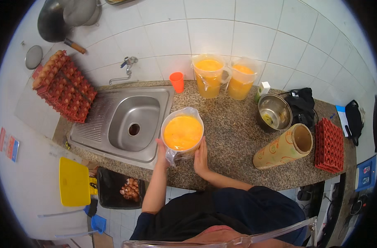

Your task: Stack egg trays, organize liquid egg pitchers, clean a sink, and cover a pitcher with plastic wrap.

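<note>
A clear plastic pitcher (201,119) full of orange-yellow liquid, which looks like beaten egg, is between my hands at the counter's front, just right of the sink. My left hand (162,154) grips its left side by the handle. Against its right side lies my right hand (201,158), fingers extended along the wall. Clear plastic film (171,158) hangs in folds around the handle. By the tiled wall stand two more pitchers of similar liquid, a larger one (208,82) and a smaller one (240,83), both with clear film around them.
Left of the pitcher is a steel sink (135,121), with stacked red egg trays (66,90) on its drainboard. An orange cup (177,83) stands behind. To the right are a steel pot (274,113), a large film roll (280,148) and red trays (329,145). Eggshells fill part of a black bin (109,189) below.
</note>
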The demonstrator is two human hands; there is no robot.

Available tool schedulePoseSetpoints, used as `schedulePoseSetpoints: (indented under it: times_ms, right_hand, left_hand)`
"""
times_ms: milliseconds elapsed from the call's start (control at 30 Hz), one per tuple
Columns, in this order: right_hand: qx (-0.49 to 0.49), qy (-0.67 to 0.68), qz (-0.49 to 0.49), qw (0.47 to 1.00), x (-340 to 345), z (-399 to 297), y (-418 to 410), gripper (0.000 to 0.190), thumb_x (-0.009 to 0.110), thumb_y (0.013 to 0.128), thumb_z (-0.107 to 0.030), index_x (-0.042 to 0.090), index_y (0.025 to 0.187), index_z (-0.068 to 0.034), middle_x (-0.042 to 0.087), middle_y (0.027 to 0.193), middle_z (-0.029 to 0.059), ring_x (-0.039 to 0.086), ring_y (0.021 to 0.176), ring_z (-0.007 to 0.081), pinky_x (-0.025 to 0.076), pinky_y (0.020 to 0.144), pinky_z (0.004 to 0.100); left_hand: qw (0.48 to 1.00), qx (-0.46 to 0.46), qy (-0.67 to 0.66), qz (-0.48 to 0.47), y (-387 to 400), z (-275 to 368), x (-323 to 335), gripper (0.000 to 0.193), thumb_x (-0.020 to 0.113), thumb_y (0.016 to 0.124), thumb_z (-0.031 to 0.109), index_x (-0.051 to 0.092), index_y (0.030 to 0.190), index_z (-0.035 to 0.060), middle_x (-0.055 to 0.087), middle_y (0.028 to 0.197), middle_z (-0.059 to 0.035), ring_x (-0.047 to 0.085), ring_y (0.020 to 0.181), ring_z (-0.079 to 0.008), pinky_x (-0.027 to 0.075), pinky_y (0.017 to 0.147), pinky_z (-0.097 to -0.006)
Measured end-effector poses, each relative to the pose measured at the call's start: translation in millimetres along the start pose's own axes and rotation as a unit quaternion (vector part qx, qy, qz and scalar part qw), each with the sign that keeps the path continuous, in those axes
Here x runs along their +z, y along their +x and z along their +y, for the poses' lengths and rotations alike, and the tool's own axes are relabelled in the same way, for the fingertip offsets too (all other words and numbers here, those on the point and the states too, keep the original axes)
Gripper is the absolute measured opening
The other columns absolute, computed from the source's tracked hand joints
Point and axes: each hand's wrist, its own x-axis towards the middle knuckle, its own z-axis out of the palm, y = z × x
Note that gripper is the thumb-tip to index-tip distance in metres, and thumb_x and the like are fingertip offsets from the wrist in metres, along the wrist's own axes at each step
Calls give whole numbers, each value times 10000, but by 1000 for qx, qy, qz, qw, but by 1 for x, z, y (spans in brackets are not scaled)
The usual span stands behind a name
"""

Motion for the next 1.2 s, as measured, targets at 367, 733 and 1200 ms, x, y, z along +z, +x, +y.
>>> schedulePoseSetpoints:
  times_ms: [367, 733, 1200]
  right_hand:
    - [-93, -221, -167, 956, -100, -2, -5, 592, 490, 773, -16, 261, 1318, 16, 166, 1398, 227, 226, 1252, 423, 230, 1023, 448]
    - [48, -167, -188, 967, -223, -49, -39, 378, 522, 828, -84, 442, 1197, -58, 461, 1175, 152, 452, 1097, 302, 387, 900, 361]
    - [-65, -94, 128, 985, -353, -93, -54, 115, 543, 795, -22, 608, 887, 0, 606, 750, 97, 592, 640, 154, 464, 587, 255]
  left_hand:
    - [995, -30, 54, 84, 3, -36, 128, 872, 581, 834, 202, -117, 1356, 195, 221, 1358, -148, 289, 1227, -297, 359, 911, -476]
    - [952, 13, 249, 178, 105, -123, 201, 1078, 602, 738, 538, -210, 1336, 157, -120, 1395, -196, 136, 1291, -357, 231, 974, -565]
    - [903, 13, 266, 338, 134, -141, 265, 1074, 560, 725, 597, -115, 1356, 49, -133, 1402, -225, 15, 1314, -365, 120, 1060, -443]
